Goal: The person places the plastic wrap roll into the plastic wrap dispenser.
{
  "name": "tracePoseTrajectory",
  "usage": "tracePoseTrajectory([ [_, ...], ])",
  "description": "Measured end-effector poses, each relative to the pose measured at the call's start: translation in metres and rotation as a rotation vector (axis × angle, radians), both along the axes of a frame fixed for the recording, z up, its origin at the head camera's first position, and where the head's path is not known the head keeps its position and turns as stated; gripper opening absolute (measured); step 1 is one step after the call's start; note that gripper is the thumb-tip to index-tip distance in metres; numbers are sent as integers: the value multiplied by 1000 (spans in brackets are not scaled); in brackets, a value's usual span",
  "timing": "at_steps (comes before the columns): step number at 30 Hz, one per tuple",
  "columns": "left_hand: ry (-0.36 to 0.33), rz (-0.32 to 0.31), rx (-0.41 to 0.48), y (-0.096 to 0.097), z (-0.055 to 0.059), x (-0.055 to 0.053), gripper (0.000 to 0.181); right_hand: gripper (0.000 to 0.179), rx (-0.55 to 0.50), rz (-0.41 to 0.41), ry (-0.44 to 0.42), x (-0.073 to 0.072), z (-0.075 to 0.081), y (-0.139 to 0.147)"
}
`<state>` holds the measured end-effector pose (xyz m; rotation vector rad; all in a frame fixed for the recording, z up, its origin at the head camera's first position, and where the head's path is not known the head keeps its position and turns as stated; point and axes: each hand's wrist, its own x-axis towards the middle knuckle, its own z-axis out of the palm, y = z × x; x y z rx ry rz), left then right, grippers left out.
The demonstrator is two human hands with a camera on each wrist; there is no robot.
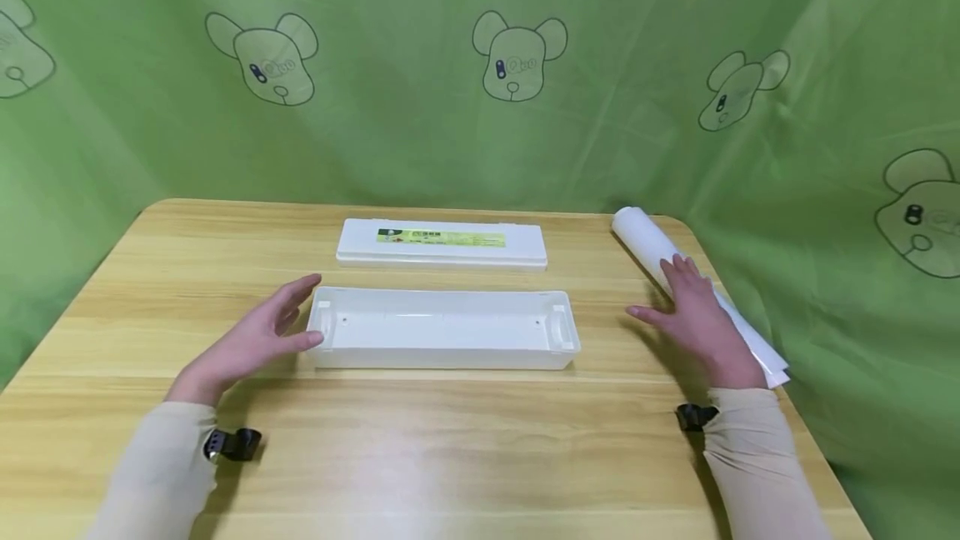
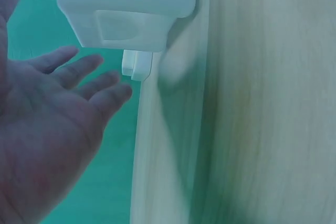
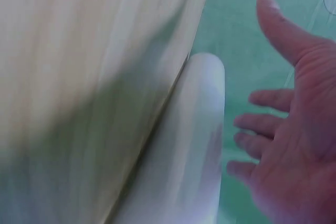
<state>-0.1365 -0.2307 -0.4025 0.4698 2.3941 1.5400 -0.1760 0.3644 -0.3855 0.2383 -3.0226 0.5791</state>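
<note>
A long white plastic box (image 1: pixel 442 358), without a cover on it, lies across the middle of the table. My left hand (image 1: pixel 262 332) is at its left end, thumb and fingers spread apart; in the left wrist view the palm faces the box end (image 2: pixel 126 27) with a gap between. Behind the box lies its flat white lid (image 1: pixel 442 257) with a green and yellow label. On the right, a white roll of sheet material (image 1: pixel 645 240) lies slanted. My right hand (image 1: pixel 693 315) hovers over this roll, palm down, fingers extended and thumb pointing left.
The light wood table (image 1: pixel 420 457) has rounded back corners. A green curtain (image 1: pixel 405 140) printed with bear-like heads hangs behind it and along the sides. The roll (image 3: pixel 184 145) lies close to the table's right edge. A dark strap device (image 1: pixel 232 444) sits on the left wrist.
</note>
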Motion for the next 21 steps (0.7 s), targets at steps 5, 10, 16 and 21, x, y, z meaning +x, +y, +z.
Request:
tracePoseTrajectory([
  [5,-18,-22,48,5,-3,-2,96,110,31,-84,6,-2,1,12],
  [10,-12,-30,64,8,-5,-3,102,110,58,-158,9,-3,0,21],
  [16,-19,-44,67,10,-7,-4,104,106,133,-230,31,-2,-2,28],
  [21,-26,-48,69,10,-7,-4,106,94,172,-250,55,-1,-2,32],
])
